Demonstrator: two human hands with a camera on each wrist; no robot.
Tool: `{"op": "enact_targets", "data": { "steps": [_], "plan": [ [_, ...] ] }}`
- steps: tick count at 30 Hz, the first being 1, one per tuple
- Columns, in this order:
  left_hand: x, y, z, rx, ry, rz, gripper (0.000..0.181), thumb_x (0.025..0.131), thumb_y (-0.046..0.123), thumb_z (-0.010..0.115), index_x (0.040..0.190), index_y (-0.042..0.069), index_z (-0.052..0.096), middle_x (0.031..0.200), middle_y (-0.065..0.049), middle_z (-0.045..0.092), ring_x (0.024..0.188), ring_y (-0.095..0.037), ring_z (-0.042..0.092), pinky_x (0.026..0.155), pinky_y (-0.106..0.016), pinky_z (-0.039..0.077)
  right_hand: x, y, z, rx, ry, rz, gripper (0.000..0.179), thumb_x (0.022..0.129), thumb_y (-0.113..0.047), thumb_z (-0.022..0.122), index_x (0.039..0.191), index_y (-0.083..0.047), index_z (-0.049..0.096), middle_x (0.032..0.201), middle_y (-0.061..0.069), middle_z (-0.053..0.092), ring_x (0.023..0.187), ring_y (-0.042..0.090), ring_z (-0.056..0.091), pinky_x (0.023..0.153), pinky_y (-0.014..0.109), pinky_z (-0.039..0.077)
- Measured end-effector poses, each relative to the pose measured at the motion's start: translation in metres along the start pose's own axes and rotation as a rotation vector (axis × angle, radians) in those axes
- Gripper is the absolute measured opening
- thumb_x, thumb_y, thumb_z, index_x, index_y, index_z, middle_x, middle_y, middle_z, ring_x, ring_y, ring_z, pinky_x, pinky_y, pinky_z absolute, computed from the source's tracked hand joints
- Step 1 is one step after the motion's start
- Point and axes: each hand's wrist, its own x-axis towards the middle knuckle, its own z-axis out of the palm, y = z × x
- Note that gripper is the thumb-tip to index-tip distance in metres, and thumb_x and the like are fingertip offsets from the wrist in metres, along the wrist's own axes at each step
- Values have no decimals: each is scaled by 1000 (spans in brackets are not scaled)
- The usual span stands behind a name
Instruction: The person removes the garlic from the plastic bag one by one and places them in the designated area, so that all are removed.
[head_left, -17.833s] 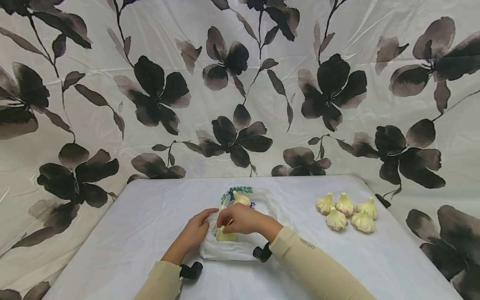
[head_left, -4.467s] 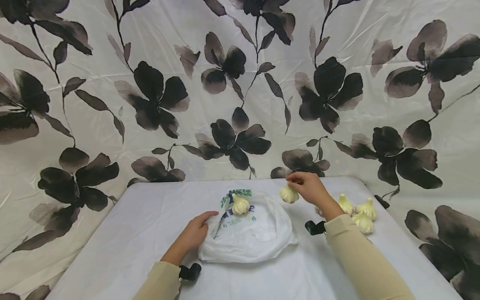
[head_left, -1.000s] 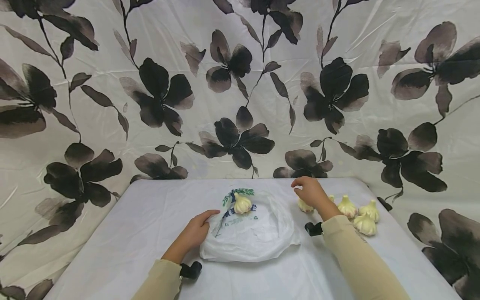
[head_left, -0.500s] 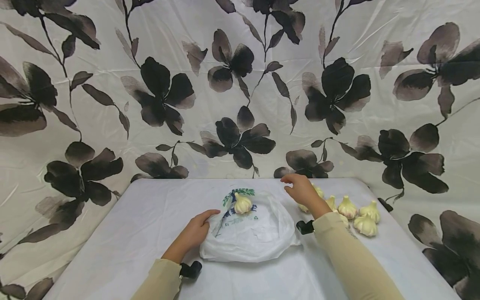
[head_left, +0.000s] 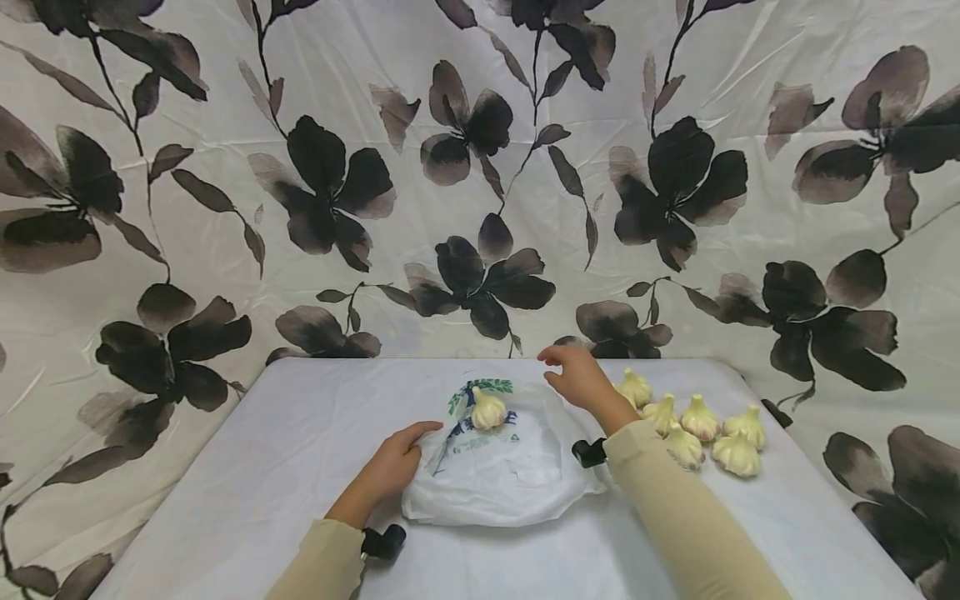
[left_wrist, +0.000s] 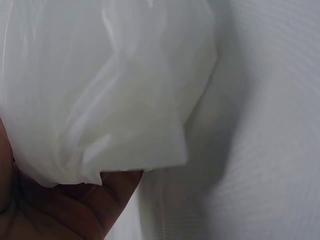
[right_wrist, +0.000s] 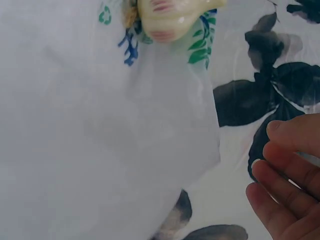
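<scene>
A white plastic bag with green and blue print lies spread in the middle of the table. My left hand grips its left edge, thumb above; the left wrist view shows the bag's film running into the fingers. One garlic bulb rests on the printed part, also visible at the top of the right wrist view. My right hand is over the bag's far right side, fingers relaxed and parted, holding nothing. Behind its wrist several garlic bulbs are grouped on the table, one partly covered by the forearm.
The table wears a white cloth. Beyond its far edge hangs a pale curtain printed with dark flowers. A small black wrist camera sticks out from the right cuff, above the bag's right rim.
Earlier my right hand carried a garlic bulb from the bag to the right and let it go beside the others. Now it has moved back left, empty. My left hand has stayed on the bag.
</scene>
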Motion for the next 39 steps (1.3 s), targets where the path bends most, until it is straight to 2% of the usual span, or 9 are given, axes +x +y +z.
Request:
{"op": "enact_targets", "data": {
  "steps": [11,20,30,39],
  "plan": [
    [0,0,0,3,-3,-4,48,97,3,35,136,22,55,149,-11,46,141,-37,38,113,-59,32,10,-17,18,27,-16,1,26,90,-15,66,115,-12,68,117,8,68,112,26,63,95,43,52],
    [0,-2,-1,-4,3,-7,48,97,3,36,136,22,55,149,-11,46,141,-36,38,113,-58,32,17,-31,34,100,-52,28,26,90,-14,65,116,-11,68,119,6,68,114,25,62,97,43,51],
    [0,-2,-3,13,12,0,48,97,3,36,136,23,56,148,-11,48,140,-36,39,113,-58,32,23,-44,48,156,-65,-10,25,90,-13,64,115,-11,69,116,5,69,112,25,62,96,42,51],
    [0,0,-3,11,3,1,48,97,3,36,136,23,56,148,-11,47,140,-35,39,113,-58,32,25,-51,65,194,-116,25,26,91,-15,65,116,-12,69,116,3,69,110,22,64,96,39,52]
  ]
}}
